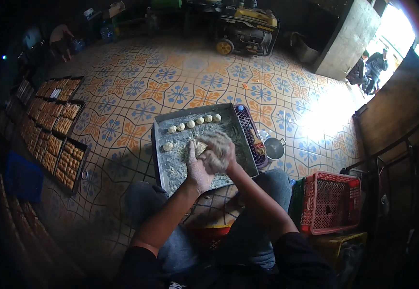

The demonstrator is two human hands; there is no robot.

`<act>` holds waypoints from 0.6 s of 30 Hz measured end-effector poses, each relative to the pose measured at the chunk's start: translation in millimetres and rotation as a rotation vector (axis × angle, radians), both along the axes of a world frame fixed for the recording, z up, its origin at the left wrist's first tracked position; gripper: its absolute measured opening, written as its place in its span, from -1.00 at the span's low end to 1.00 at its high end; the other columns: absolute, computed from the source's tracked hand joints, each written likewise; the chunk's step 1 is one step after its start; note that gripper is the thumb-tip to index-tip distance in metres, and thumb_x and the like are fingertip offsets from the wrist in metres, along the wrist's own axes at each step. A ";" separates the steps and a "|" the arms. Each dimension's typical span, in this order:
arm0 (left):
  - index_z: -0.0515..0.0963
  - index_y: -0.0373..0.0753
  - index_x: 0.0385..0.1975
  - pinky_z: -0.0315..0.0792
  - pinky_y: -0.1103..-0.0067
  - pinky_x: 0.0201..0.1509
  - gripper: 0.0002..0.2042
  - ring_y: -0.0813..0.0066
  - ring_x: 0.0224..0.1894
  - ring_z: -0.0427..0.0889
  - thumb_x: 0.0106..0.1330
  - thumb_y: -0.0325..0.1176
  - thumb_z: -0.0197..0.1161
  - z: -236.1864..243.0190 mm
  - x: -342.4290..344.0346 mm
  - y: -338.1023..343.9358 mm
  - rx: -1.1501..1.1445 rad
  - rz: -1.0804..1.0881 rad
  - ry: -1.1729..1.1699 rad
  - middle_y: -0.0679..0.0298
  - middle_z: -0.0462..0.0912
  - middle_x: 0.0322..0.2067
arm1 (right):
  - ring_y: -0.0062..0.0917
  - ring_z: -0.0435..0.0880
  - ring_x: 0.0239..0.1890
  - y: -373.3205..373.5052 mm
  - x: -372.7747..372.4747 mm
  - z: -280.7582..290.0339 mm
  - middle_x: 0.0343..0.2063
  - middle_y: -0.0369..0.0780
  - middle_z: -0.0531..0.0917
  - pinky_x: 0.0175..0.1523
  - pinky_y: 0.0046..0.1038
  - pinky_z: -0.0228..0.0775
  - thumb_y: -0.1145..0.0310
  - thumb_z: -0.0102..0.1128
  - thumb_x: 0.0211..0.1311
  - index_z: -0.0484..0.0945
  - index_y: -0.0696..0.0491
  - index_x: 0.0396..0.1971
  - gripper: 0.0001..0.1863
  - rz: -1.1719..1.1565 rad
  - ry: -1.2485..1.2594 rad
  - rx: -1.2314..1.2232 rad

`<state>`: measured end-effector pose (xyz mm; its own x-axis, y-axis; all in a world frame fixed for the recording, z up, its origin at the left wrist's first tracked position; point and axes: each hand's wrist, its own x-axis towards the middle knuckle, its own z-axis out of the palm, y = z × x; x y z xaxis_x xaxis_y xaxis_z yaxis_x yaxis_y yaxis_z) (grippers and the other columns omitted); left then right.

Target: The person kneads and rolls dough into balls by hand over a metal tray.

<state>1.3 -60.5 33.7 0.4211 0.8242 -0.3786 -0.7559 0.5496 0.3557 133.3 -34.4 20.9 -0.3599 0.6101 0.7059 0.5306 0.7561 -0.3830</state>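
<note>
My two floury hands are close together over a large square metal tray [173,176] dusted with flour. A pale lump of dough [200,147] shows between them. My left hand [199,172] is cupped against the dough, thumb side up. Over and beside it, my right hand [219,153] is smeared by motion, so its fingers cannot be made out. Toward the tray's far side, several small dough balls [190,124] sit in a row. One more dough ball [168,146] lies by itself at the left, below that row.
A purple crate [260,153] touches the tray's right side, with a metal pot [275,148] beyond it. Red crates [332,204] stand at my right. Trays of baked rolls [70,164] cover the left floor. A generator [248,31] and several people [377,65] are farther off.
</note>
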 end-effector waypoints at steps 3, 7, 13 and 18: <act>0.36 -0.13 0.38 0.33 0.32 0.43 -0.21 0.31 0.34 0.47 0.47 0.43 -0.25 4.1 2.9 1.4 0.034 -0.017 -0.011 0.22 0.47 0.32 | -0.24 0.62 0.22 7.6 -10.3 -18.2 0.12 -0.14 0.70 0.41 0.05 0.19 0.15 0.16 0.32 0.71 -0.11 0.09 -0.61 -0.219 0.423 -0.374; 0.31 -0.25 0.40 0.28 0.29 0.48 -0.03 0.17 0.36 0.44 0.34 0.56 -0.26 -9.7 -13.6 17.6 0.129 -0.157 -0.208 0.02 0.37 0.38 | -0.26 0.59 0.26 -20.2 -29.4 -11.9 0.06 -0.13 0.72 0.48 0.12 -0.02 0.16 0.15 0.33 0.66 -0.02 0.13 -0.57 -0.128 0.119 -0.109; 0.35 -0.30 0.36 0.18 0.24 0.52 -0.08 0.18 0.39 0.40 0.38 0.50 -0.16 -10.8 -0.9 12.7 0.014 0.055 -0.052 0.00 0.46 0.31 | -0.26 0.55 0.29 20.0 -13.0 -39.4 0.17 -0.15 0.66 0.51 0.02 -0.08 0.08 0.03 0.45 0.63 0.01 0.15 -0.55 -0.099 0.473 -0.416; 0.26 -0.28 0.46 0.08 0.27 0.57 -0.04 0.18 0.44 0.33 0.38 0.51 -0.21 -41.8 -1.0 22.4 0.320 0.081 -0.452 0.04 0.38 0.39 | -0.19 0.45 0.37 -10.0 -44.4 -39.2 0.26 -0.10 0.58 0.51 -0.09 0.01 0.10 0.00 0.48 0.63 0.03 0.14 -0.56 -0.260 0.357 -0.232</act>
<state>0.3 -38.1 -8.1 0.4137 0.9050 0.0994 -0.9074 0.4010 0.1257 88.9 -44.5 -18.3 0.0651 0.8030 0.5925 0.4953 0.4894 -0.7177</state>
